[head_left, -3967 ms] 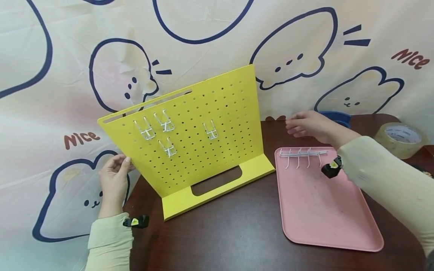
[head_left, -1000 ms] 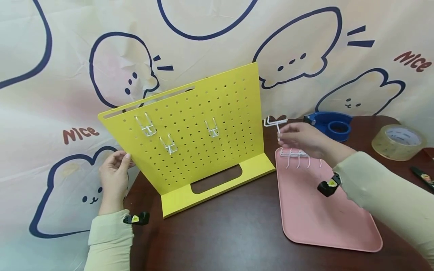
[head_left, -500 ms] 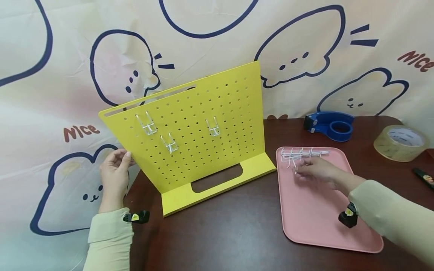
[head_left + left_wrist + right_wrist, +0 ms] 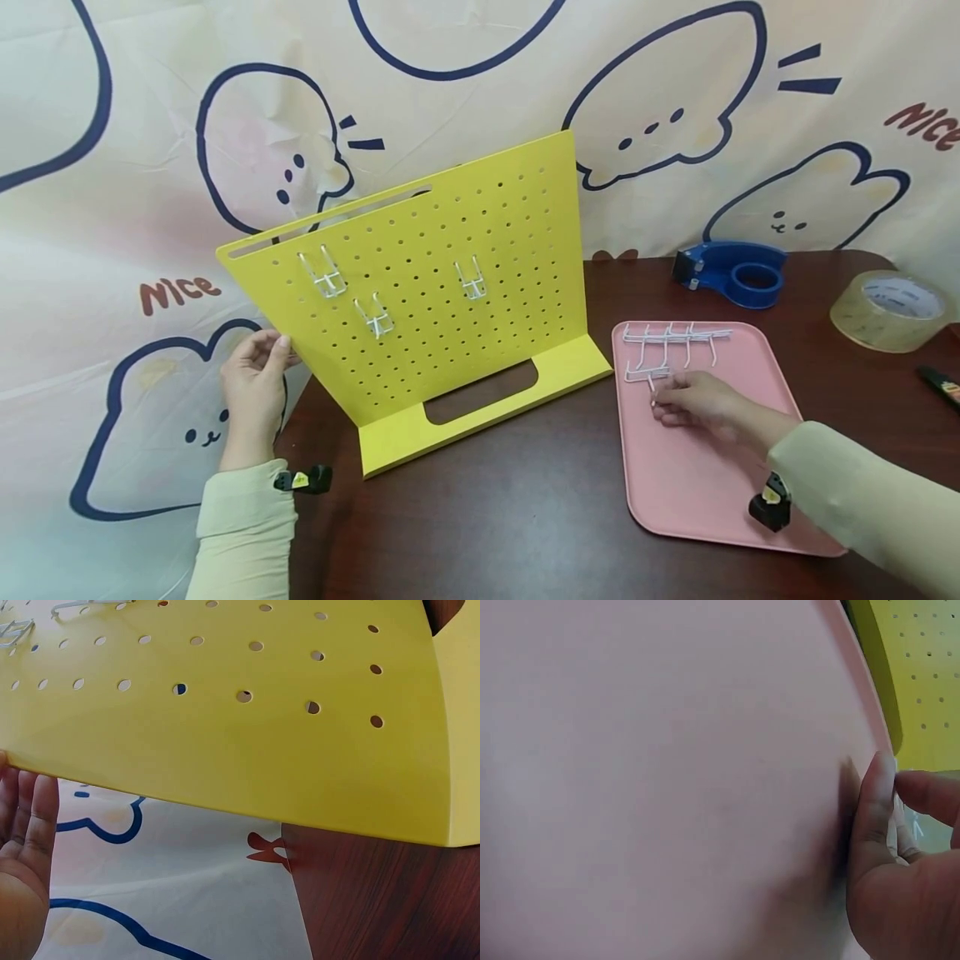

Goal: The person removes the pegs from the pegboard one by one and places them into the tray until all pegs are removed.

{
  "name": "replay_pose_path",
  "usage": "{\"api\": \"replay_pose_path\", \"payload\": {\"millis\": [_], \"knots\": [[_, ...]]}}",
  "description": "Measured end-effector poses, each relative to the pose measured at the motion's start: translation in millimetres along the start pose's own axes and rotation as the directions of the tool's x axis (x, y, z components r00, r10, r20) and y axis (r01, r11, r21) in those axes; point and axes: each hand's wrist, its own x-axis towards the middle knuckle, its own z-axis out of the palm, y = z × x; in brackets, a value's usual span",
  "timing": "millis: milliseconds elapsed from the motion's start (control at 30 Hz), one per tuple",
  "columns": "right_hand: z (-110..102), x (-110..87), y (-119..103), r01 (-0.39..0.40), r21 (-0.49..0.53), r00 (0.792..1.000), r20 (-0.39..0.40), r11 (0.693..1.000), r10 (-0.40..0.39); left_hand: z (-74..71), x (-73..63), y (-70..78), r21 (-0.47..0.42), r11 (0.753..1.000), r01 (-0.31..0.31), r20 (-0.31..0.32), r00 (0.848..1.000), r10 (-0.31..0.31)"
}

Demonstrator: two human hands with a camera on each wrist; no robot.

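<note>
A yellow pegboard point(image 4: 427, 304) stands tilted on the table. My left hand point(image 4: 255, 392) grips its left edge, thumb in front and fingers behind; the left wrist view shows those fingers point(image 4: 41, 817) under the edge. Three white wire hooks hang on the board: an upper left hook point(image 4: 330, 286), one below it point(image 4: 378, 323) and one near the middle point(image 4: 473, 289). Over the pink tray point(image 4: 675, 483), my right hand point(image 4: 712, 404) pinches the stem of another white wire hook point(image 4: 645, 374). Several similar hooks point(image 4: 678, 336) lie in a row along the tray's far end.
A blue tape dispenser point(image 4: 731, 271) and a large roll of clear tape point(image 4: 890, 311) stand behind and right of the tray. A dark object point(image 4: 941, 386) lies at the right edge. A printed cloth point(image 4: 465, 108) hangs behind the dark wooden table point(image 4: 487, 517).
One hook has left the board's upper left group. My right hand has carried a hook from beside the board down to the tray. The left hand has stayed on the edge.
</note>
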Motion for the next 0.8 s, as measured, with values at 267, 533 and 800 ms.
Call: {"api": "replay_pose_path", "payload": {"millis": [267, 533, 800], "knots": [[-3, -5.8, -2, 0.006, -0.102, 1.0, 0.005, 0.995, -0.005, -0.4, -0.3, 1.0, 0.005, 1.0, -0.01, 0.01, 1.0, 0.01], [-6, -8.0, -35, 0.116, -0.215, 0.993, 0.057, 0.97, -0.107, -1.3, 1.8, 0.6, 0.011, 1.0, -0.009, 0.012, 1.0, 0.008], [17, 8.4, -95, 0.167, -0.052, 0.983, 0.092, 0.985, -0.161, -1.6, 0.1, 0.1, 0.008, 1.0, 0.017, 0.011, 1.0, -0.017]]}}
